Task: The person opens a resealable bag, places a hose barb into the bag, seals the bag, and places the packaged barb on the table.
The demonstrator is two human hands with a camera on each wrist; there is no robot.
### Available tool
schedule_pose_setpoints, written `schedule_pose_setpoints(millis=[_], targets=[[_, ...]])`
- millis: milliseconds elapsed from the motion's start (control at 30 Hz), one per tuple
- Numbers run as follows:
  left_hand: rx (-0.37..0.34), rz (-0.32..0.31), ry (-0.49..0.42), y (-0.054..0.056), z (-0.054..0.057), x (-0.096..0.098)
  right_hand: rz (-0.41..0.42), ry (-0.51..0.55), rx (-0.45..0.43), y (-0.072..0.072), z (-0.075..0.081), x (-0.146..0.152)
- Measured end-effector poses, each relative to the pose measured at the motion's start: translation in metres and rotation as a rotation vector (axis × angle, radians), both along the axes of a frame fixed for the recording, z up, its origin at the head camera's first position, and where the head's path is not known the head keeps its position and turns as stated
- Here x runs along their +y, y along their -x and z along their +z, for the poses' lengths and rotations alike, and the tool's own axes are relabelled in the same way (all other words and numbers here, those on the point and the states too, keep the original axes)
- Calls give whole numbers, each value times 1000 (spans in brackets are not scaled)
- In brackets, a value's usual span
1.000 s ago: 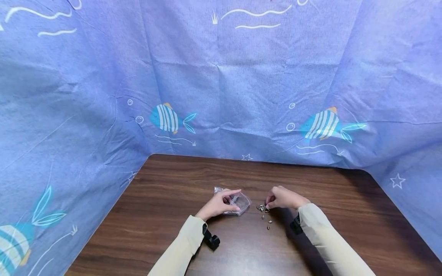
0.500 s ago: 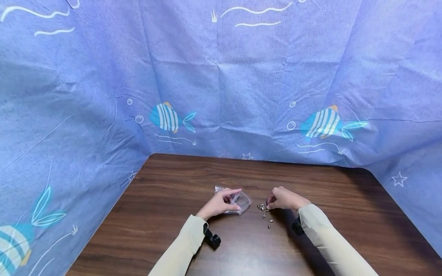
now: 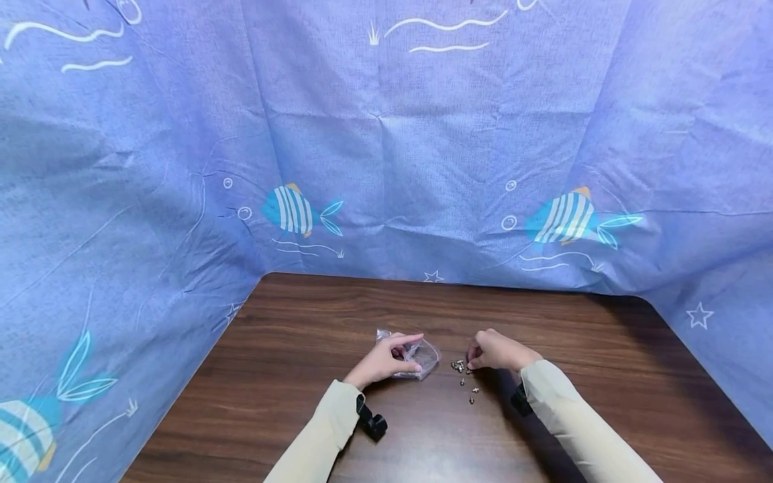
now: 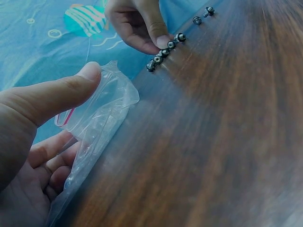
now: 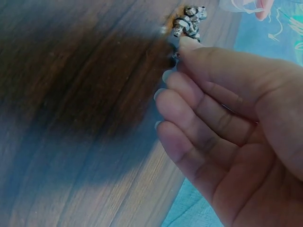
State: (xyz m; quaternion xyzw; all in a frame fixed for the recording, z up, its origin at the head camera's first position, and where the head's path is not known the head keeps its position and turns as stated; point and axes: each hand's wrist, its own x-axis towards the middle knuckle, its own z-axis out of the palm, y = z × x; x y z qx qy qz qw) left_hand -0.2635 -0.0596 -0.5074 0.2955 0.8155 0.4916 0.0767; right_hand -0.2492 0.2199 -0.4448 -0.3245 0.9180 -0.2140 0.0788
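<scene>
A clear plastic zip bag (image 3: 429, 360) with a red line along its seal (image 4: 69, 116) lies on the brown table. My left hand (image 3: 382, 359) holds its mouth spread, thumb and index finger apart and the other fingers curled at the bag. To the right sits a small pile of shiny metal screws (image 5: 188, 22). At the pile's near right side, my right hand (image 3: 500, 350) pinches one small screw (image 5: 176, 56) between thumb and index finger; the fingertips hide most of it. Its other fingers are loosely bent.
A few loose screws (image 3: 472, 400) lie apart from the pile, toward the person. The wood-grain table (image 3: 302, 302) has rounded far corners. A blue fish-print curtain (image 3: 386, 147) hangs behind it and along the sides. Black camera straps (image 3: 370, 419) sit at both wrists.
Both hands keep nearly the same places. The bag, pile and loose screws look unchanged; only the head view shifts a little.
</scene>
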Motion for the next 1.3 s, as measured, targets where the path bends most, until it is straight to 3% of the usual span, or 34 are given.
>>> schedule_pose_setpoints(millis=[100, 133, 300, 367, 900, 1200, 1300], targets=[[-4, 5, 17, -1, -1, -1, 38, 26, 37, 1, -3, 2], [-9, 5, 14, -4, 3, -1, 38, 25, 37, 0, -4, 2], [-8, 8, 15, -5, -1, -1, -17, -34, -1, -3, -5, -1], [-2, 6, 16, -2, -6, 0, -14, -43, 4, -4, -5, -2], [-12, 3, -4, -2, -6, 2, 11, -55, 51, -6, -5, -1], [72, -32, 6, 0, -1, -2, 23, -75, 83, -2, -2, -1], [56, -26, 23, 1, 1, -2, 38, -87, 97, -1, -1, -2]])
